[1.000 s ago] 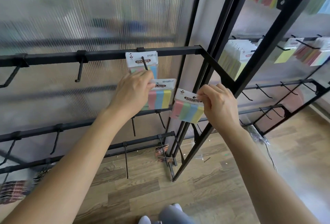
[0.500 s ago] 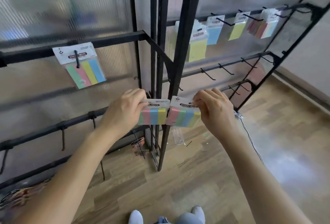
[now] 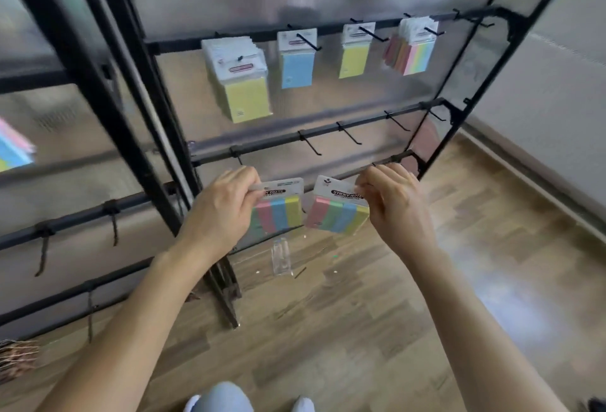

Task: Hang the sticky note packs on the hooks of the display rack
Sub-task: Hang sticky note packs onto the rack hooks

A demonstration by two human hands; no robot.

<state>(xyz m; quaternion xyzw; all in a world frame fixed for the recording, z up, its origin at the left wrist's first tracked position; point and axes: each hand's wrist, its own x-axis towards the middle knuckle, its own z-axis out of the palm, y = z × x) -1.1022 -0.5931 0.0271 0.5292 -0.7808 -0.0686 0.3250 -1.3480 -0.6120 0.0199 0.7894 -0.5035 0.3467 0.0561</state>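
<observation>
My left hand (image 3: 220,213) pinches the white header of a striped sticky note pack (image 3: 279,214). My right hand (image 3: 398,211) pinches the header of a second striped pack (image 3: 337,216). Both packs hang side by side in front of the black display rack (image 3: 328,132), just below its middle bar. That bar carries several bare hooks (image 3: 349,136). On the upper bar hang a thick stack of yellow packs (image 3: 241,83), a blue pack (image 3: 296,60), a yellow pack (image 3: 354,52) and striped packs (image 3: 411,49).
A second rack section (image 3: 75,221) with bare hooks stands at the left, joined at a black post (image 3: 98,93). A clear plastic wrapper (image 3: 281,255) lies on the wooden floor under the rack. A pale wall (image 3: 551,123) runs along the right. My shoes show at the bottom edge.
My view has swung right from the left rack section to the right one. Both hands, each still holding its pack, now sit in front of the right section's lower bars.
</observation>
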